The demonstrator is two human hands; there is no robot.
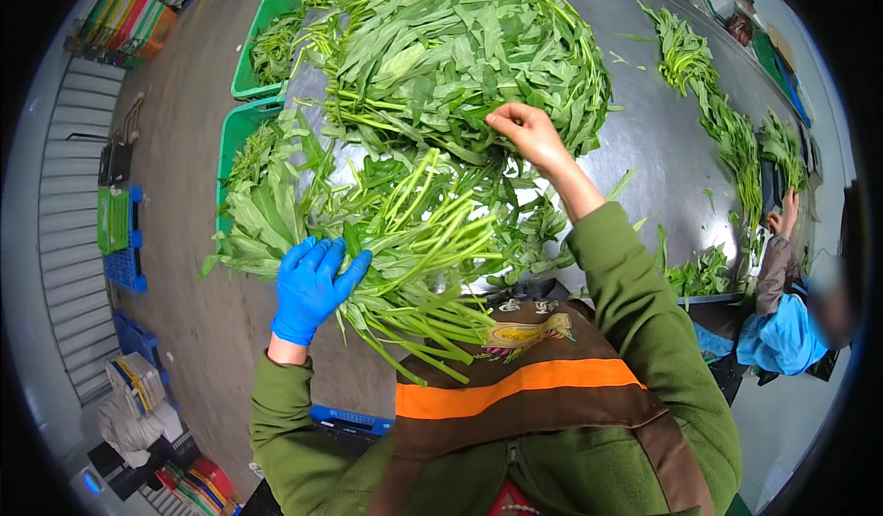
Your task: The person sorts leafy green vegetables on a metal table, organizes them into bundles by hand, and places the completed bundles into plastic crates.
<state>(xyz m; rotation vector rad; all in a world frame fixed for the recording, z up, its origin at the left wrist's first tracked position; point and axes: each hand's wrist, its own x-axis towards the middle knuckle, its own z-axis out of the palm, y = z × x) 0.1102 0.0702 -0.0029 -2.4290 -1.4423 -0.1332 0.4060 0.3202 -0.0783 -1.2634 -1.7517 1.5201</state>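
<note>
My left hand [319,285], in a blue glove, grips a loose bunch of leafy greens [407,288], which look like water spinach. Its long pale stems point right, towards my apron, while the leaves fan out to the left. Bare and bent at the wrist, my right hand [528,133] is at the near edge of a big heap of the same greens [469,54]. Thumb and forefinger are drawn together there; whether a leaf is between them is not clear. Loose leaves and stems [528,230] lie scattered on the metal table [631,116] between my hands.
Two green crates [238,119] holding greens stand against the table's left side. Along the right lie more bunches [731,130], where a co-worker's hands [784,216] hold one. Blue pallets [131,268] and a green crate [112,219] are farther left on the floor.
</note>
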